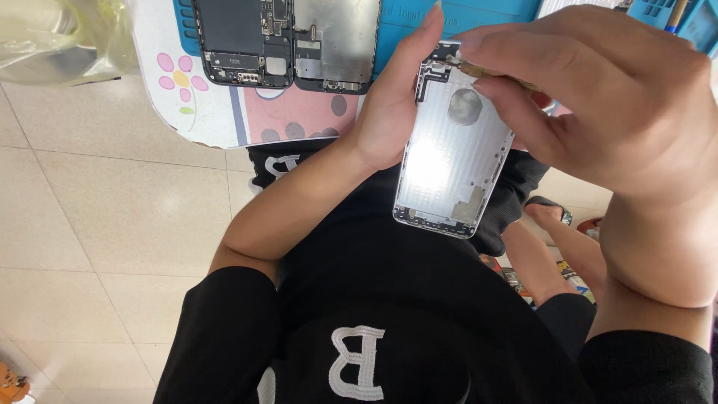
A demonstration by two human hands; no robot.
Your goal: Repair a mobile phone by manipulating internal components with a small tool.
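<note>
My left hand [389,112] grips the top edge of a silver phone rear housing [449,161], holding it tilted above my lap with its empty inner side up. My right hand [598,97] pinches a thin brass-coloured tool [490,72], whose tip rests at the housing's upper corner near the camera opening. The tool's far end is hidden under my fingers.
A small table with a flower-patterned top [217,112] carries a blue work mat [419,19]. On it lie an opened phone body [239,37] and a metal screen backplate [336,37]. A clear plastic bag [60,37] sits top left. Tiled floor [112,224] lies below; a sandalled foot [550,209] rests right.
</note>
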